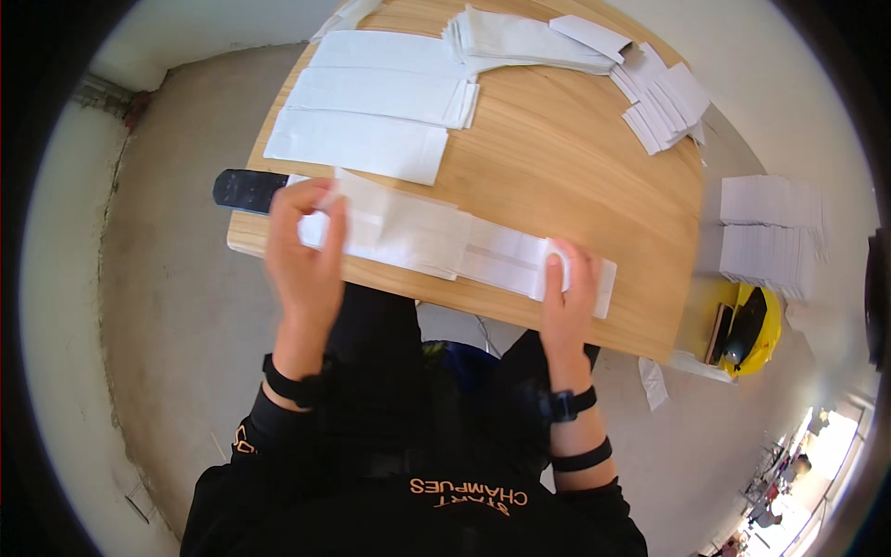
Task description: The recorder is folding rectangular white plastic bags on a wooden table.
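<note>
A strip of white paper sleeves (419, 236) lies overlapped along the near edge of the wooden table. My left hand (311, 243), slightly blurred, pinches the raised upper corner of the leftmost sleeve between thumb and fingertips. At the strip's right end my right hand (568, 295) has its thumb and fingers closed round a small white piece (556, 264), seemingly paper. Its fingers rest over the narrower white strip (506, 252) beneath. Beyond the left hand, a black rounded object (249, 190) sticks out past the table's left edge, its other end hidden under the paper.
Stacked flat white sleeves (357, 144) lie at the back left of the table (548, 153). Another pile (524, 42) and several folded white cartons (666, 104) are at the back right. To the right stand white stacks (770, 232) and a yellow bag (763, 330).
</note>
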The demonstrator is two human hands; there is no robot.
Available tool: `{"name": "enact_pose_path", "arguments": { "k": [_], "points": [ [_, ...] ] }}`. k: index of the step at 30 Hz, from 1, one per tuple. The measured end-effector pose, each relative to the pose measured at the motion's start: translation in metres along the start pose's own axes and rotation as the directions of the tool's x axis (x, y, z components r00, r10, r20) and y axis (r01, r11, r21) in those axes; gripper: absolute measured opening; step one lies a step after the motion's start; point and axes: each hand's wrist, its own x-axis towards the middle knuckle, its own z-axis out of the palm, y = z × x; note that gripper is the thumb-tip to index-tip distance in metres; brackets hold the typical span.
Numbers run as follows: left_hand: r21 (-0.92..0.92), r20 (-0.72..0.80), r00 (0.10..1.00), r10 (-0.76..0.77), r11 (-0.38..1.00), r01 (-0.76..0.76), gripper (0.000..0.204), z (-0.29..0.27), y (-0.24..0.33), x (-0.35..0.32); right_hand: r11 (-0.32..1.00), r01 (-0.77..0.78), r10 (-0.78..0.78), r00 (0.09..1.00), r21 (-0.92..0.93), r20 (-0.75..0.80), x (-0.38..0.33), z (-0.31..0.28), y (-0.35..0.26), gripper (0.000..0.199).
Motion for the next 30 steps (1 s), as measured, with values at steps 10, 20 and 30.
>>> {"name": "enact_pose_path", "arguments": {
  "k": [10, 20, 30],
  "points": [
    [-0.119, 0.275, 0.843, 0.463, 0.886, -0.448, 0.028, 0.092, 0.082, -0.064, 0.353, -0.403, 0.485, 0.851, 0.844, 0.203, -0.02, -0.018, -0.059, 0.034],
    [0.158, 0.377, 0.903, 0.206, 0.946, -0.281, 0.093, 0.109, 0.027, -0.08, 0.667, -0.38, 0.504, 0.864, 0.641, -0.012, -0.001, -0.098, 0.005, 0.022],
    [0.132, 0.426, 0.863, 0.271, 0.925, -0.356, 0.064, 0.123, 0.019, -0.082, 0.699, -0.485, 0.568, 0.823, 0.525, 0.003, -0.002, -0.141, 0.083, 0.027]
  ]
}}
